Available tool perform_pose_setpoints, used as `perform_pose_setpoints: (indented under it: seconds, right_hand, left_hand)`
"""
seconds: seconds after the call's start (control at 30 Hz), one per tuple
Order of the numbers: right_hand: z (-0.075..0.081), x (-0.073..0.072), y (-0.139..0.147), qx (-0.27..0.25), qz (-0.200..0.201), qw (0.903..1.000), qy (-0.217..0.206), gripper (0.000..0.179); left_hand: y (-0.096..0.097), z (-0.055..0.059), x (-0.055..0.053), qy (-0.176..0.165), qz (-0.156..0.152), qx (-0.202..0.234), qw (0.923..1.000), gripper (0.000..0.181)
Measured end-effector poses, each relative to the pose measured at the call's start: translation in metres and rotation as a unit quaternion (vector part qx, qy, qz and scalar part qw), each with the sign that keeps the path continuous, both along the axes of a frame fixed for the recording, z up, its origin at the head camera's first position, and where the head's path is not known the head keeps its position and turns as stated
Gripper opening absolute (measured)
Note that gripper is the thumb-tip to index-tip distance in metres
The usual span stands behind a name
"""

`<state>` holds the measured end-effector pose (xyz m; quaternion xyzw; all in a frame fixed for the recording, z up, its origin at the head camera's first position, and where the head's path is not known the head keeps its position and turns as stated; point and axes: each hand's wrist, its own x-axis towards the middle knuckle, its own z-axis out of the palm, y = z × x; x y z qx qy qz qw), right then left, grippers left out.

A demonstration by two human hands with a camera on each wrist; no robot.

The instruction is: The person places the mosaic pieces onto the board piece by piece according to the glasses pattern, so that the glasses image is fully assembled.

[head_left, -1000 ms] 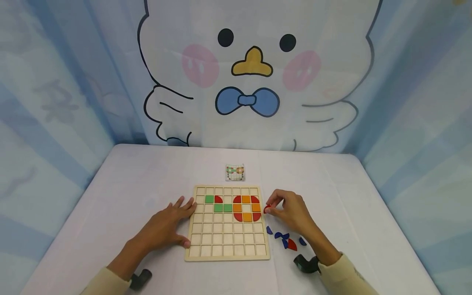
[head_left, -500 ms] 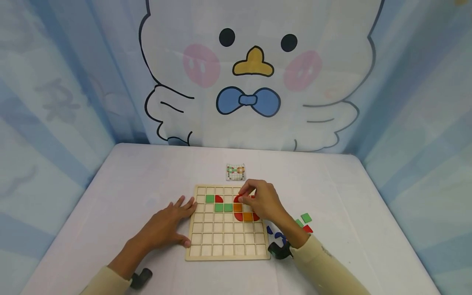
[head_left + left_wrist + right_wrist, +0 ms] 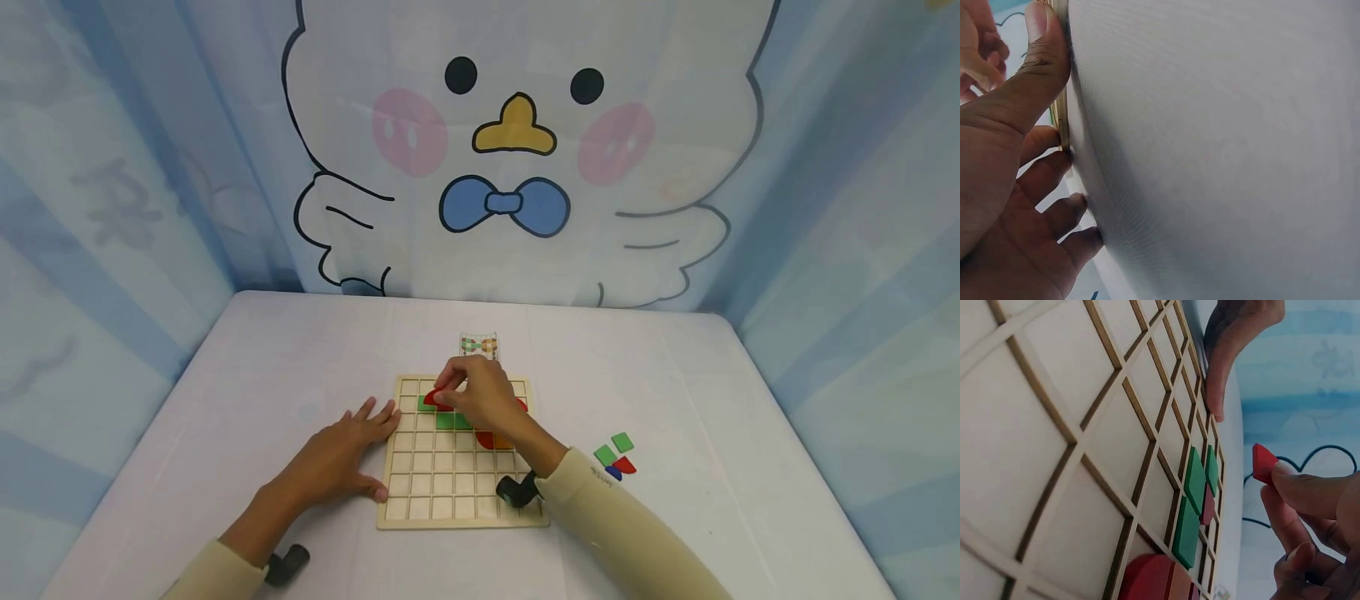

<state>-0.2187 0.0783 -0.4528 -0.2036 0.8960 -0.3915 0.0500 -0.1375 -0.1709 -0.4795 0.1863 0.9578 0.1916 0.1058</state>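
Observation:
A wooden grid board (image 3: 423,524) lies on the white table. My left hand (image 3: 341,454) rests against its left edge, fingers spread, thumb near the front corner. My right hand (image 3: 483,396) pinches a red quarter-circle tile (image 3: 1264,464) between thumb and index finger, raised over the board's far left part. Green square tiles (image 3: 1195,481) sit in cells below it, with another red tile (image 3: 1207,506) beside them. Further right, a red tile (image 3: 485,439) and an orange tile (image 3: 503,443) show in the grid; my right hand hides others there.
To the board's right lie loose green tiles (image 3: 622,442), a red tile (image 3: 624,465) and a blue piece (image 3: 614,472), partly behind the right sleeve. A small pattern card (image 3: 480,342) lies beyond the far edge. Curtains (image 3: 112,250) surround the table.
My right hand has carried the red tile leftward from beside the board, across it, to the far left cells. My left hand has stayed at the board's edge.

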Motion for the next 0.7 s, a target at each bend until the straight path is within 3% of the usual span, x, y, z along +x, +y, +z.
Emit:
perform_pose_setpoints:
  seconds: [0.33, 0.7]
  right_hand:
    - [-0.01, -0.01, -0.028, 0.02, -0.003, 0.9995, -0.023, 0.009]
    - [-0.018, -0.017, -0.048, 0.085, -0.003, 0.9964, -0.006, 0.011]
  left_hand:
    - [-0.002, -0.001, 0.0, 0.007, -0.007, 0.002, 0.9999, 0.118]
    - [-0.005, -0.004, 0.0, 0.028, -0.022, 0.011, 0.9993, 0.118]
